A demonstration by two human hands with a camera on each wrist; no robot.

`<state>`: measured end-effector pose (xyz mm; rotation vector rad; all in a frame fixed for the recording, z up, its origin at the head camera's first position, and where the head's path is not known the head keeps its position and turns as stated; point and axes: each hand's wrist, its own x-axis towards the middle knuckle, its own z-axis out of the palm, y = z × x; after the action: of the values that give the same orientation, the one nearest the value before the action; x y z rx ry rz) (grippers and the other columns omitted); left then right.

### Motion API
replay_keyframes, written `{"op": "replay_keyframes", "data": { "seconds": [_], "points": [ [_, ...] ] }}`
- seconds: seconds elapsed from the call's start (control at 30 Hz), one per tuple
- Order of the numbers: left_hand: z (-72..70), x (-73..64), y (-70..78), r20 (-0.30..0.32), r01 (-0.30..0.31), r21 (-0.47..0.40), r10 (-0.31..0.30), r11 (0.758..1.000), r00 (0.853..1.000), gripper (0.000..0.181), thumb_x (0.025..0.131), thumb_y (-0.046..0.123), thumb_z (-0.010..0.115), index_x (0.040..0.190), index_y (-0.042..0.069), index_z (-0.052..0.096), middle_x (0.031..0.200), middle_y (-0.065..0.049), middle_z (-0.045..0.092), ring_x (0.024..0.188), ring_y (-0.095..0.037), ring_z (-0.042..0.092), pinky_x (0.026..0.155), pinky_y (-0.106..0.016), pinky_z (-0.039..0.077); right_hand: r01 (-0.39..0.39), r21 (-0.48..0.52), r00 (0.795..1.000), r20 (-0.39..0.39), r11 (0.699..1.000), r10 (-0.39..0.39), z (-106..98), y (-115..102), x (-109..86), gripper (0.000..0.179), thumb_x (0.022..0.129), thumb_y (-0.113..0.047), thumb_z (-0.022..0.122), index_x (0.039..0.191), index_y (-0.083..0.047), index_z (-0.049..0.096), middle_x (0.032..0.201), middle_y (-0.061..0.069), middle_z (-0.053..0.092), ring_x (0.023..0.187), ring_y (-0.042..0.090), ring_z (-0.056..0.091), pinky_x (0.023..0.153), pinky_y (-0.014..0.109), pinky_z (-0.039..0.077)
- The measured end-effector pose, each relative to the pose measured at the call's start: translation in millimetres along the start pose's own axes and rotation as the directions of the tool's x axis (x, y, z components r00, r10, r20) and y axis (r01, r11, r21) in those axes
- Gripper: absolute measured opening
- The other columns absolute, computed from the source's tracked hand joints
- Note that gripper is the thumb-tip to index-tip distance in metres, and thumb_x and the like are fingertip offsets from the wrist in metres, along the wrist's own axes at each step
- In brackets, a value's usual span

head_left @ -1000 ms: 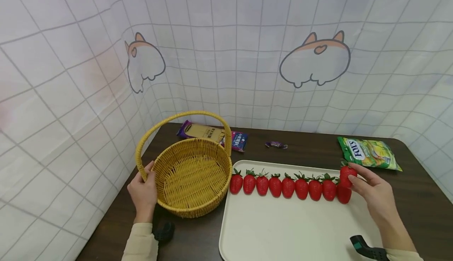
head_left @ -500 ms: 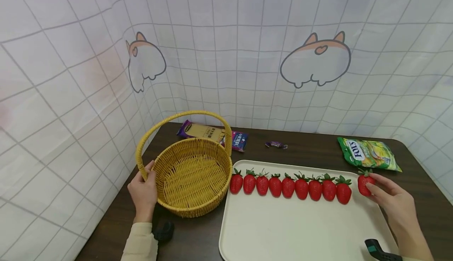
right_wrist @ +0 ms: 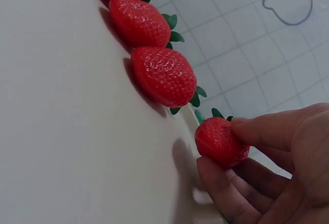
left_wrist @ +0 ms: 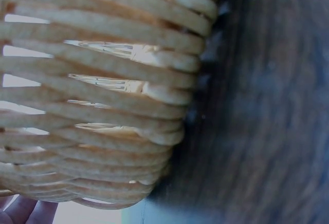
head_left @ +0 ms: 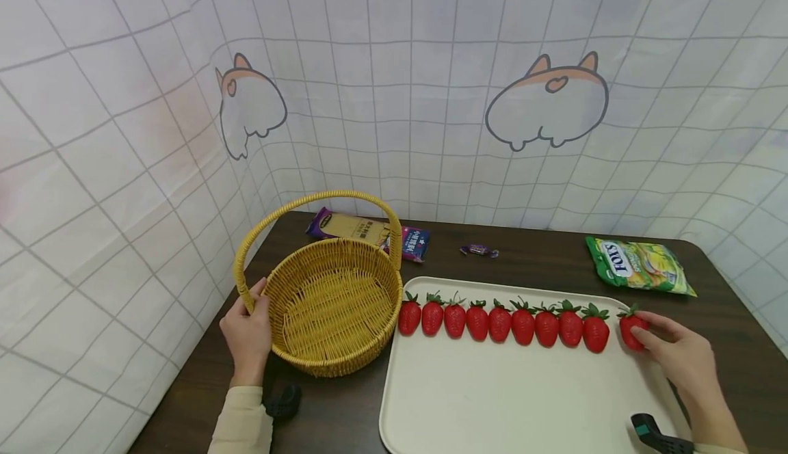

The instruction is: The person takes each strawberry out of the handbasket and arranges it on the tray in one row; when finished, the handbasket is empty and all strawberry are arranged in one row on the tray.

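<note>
My right hand pinches a red strawberry with green leaves between thumb and fingers, close over the far right corner of the cream tray. To its left, several more strawberries lie in a row along the tray's far side, leaves pointing away from me. At the left, my left hand grips the yellow wicker basket where its tall handle meets the rim. No fruit lies inside the basket. In the left wrist view the woven wall fills much of the frame, with fingertips at the lower corner.
Behind the basket lie a purple-and-gold snack packet and a blue packet. A small purple wrapped candy is behind the tray. A green FOX'S bag stands at the back right of the dark table, before a gridded curtain.
My right hand has carried the strawberry rightward from above the row's last fruit, then lowered it toward the tray beside that fruit. The left hand and basket have stayed in place.
</note>
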<state>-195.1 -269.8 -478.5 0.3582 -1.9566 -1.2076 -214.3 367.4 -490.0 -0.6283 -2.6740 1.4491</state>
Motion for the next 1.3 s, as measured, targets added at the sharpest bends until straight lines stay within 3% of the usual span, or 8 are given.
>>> {"op": "replay_keyframes", "data": {
  "seconds": [0.13,0.27,0.43,0.73,0.83,0.97,1.13,1.3],
  "points": [
    [0.0,0.5,-0.1,0.002,0.003,-0.007,-0.002,1.000,1.000,0.022,0.092,0.004,0.059,0.106,0.004,0.076,0.098,-0.011,0.074,0.037,-0.006,0.021,0.037,-0.023,0.021,-0.006,-0.044,1.000,-0.017,0.999,0.005,-0.1,-2.5,-2.0,0.064,0.093,-0.041,0.062,0.140,0.001,0.049,0.142,0.029,0.041,0.106,0.031,0.045,0.055,0.020,0.048],
    [-0.4,-0.5,0.1,0.003,0.013,-0.014,-0.013,1.000,1.000,0.025,0.092,0.004,0.059,0.111,0.006,0.075,0.086,-0.017,0.072,0.037,-0.006,0.020,0.037,-0.024,0.022,0.011,-0.059,1.000,-0.023,0.998,-0.013,-0.1,-2.1,-2.9,0.061,0.094,-0.039,0.062,0.138,0.002,0.050,0.138,0.028,0.045,0.098,0.026,0.047,0.056,0.021,0.049],
    [-1.9,-1.8,0.4,-0.002,0.015,-0.002,-0.015,1.000,1.000,0.026,0.092,0.005,0.058,0.113,0.007,0.074,0.082,-0.020,0.070,0.037,-0.006,0.020,0.038,-0.024,0.022,0.067,-0.120,0.997,-0.015,0.991,-0.070,0.9,-2.8,-4.2,0.057,0.095,-0.038,0.060,0.135,0.002,0.053,0.134,0.030,0.049,0.106,0.035,0.044,0.055,0.021,0.047],
    [-3.7,0.1,3.2,-0.001,-0.002,-0.022,0.002,1.000,1.000,0.021,0.093,0.004,0.059,0.104,0.002,0.076,0.110,-0.011,0.072,0.038,-0.003,0.022,0.039,-0.023,0.023,0.061,-0.218,0.998,-0.005,0.974,-0.064,0.4,-6.8,-2.4,0.061,0.093,-0.047,0.059,0.133,-0.001,0.057,0.135,0.032,0.048,0.116,0.045,0.040,0.061,0.030,0.041],
    [-3.1,-0.1,2.3,-0.001,0.001,-0.018,-0.001,1.000,1.000,0.023,0.093,0.004,0.058,0.109,0.005,0.075,0.091,-0.016,0.073,0.037,-0.002,0.022,0.038,-0.023,0.022,0.047,-0.229,0.999,0.009,0.972,-0.046,-0.6,-6.6,-1.7,0.064,0.093,-0.051,0.058,0.134,-0.001,0.055,0.135,0.033,0.047,0.116,0.046,0.040,0.063,0.032,0.041],
    [-0.7,0.0,1.5,0.012,0.007,-0.002,-0.007,1.000,1.000,0.027,0.093,0.005,0.058,0.114,0.008,0.074,0.064,-0.018,0.059,0.035,-0.003,0.020,0.036,-0.024,0.022,0.039,-0.237,0.999,0.026,0.971,-0.033,-2.7,-5.1,-1.0,0.069,0.092,-0.053,0.058,0.135,0.000,0.053,0.135,0.032,0.048,0.118,0.047,0.040,0.068,0.034,0.041],
    [0.5,0.5,0.2,0.014,0.003,-0.008,-0.003,1.000,1.000,0.025,0.092,0.002,0.058,0.110,0.006,0.075,0.085,-0.017,0.072,0.034,-0.004,0.020,0.035,-0.023,0.022,0.045,-0.225,0.998,0.044,0.973,-0.036,-3.1,-1.2,-0.2,0.068,0.092,-0.052,0.060,0.134,0.001,0.054,0.132,0.031,0.051,0.111,0.041,0.048,0.067,0.031,0.041],
    [-1.0,0.5,-0.3,0.000,-0.020,-0.005,0.020,1.000,1.000,0.018,0.091,0.000,0.058,0.096,0.000,0.075,0.109,-0.011,0.073,0.036,-0.003,0.021,0.037,-0.022,0.022,0.034,-0.157,0.998,0.053,0.987,-0.026,-0.8,0.6,0.9,0.060,0.093,-0.040,0.063,0.134,0.004,0.052,0.125,0.030,0.056,0.076,0.019,0.061,0.056,0.023,0.050]
  ]
}}
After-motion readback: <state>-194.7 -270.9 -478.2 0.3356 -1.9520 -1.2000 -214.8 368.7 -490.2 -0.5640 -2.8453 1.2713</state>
